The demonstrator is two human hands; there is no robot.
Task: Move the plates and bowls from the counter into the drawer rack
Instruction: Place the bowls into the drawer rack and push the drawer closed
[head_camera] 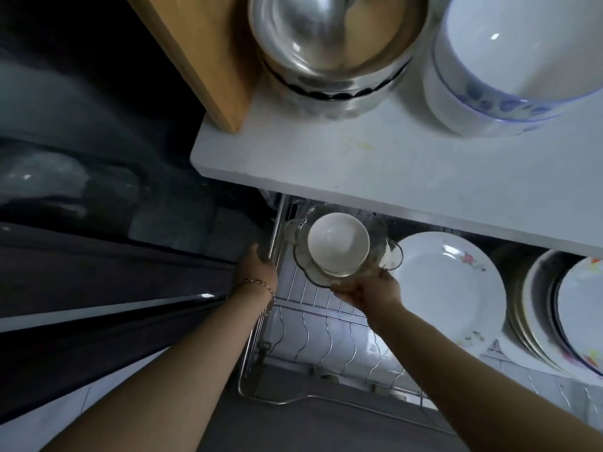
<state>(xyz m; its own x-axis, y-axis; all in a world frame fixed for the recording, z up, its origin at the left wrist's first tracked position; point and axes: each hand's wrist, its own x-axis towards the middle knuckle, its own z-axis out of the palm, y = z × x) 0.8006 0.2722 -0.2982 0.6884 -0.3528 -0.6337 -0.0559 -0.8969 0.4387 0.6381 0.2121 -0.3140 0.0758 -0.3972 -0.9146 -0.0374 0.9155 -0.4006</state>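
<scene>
White bowl (339, 244): nested in glass dish (385, 252), above rack (313, 331), 10 o'clock of plate (447, 288).
Right hand (368, 291): closed under dish rim, supporting both.
Left hand (257, 265): loosely open, empty, beside rack rail for steadiness.

From my feed both forearms are bare, no sleeves showing. The left hand (257, 269) has a thin chain bracelet (261, 286) at the wrist; the right hand (372, 290) wears nothing.

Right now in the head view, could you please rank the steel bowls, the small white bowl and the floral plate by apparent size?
1. steel bowls, though nearest the camera
2. floral plate
3. small white bowl
</scene>
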